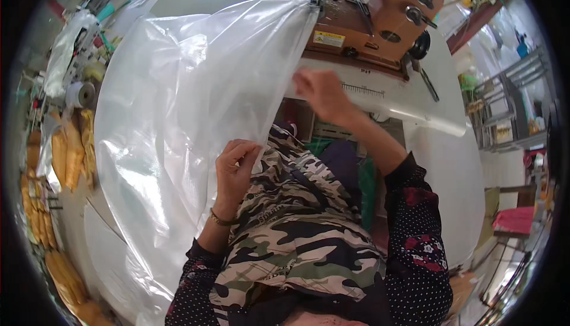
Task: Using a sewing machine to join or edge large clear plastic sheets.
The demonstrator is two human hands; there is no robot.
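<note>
Gleaming brightly: translucent plastic sheet, creased, edge at 2 hands.

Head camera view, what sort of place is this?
Probably a small sewing workshop: a brown-orange sewing machine stands on a white table, a large translucent plastic sheet reaches it, and yellow bundles sit at the left.

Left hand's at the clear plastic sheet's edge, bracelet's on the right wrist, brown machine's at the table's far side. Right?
No: the head view shows the bracelet at the left hand, not the right hand. The rest stands: left hand at the edge of the clear plastic sheet, brown machine at the far side of the table.
</note>
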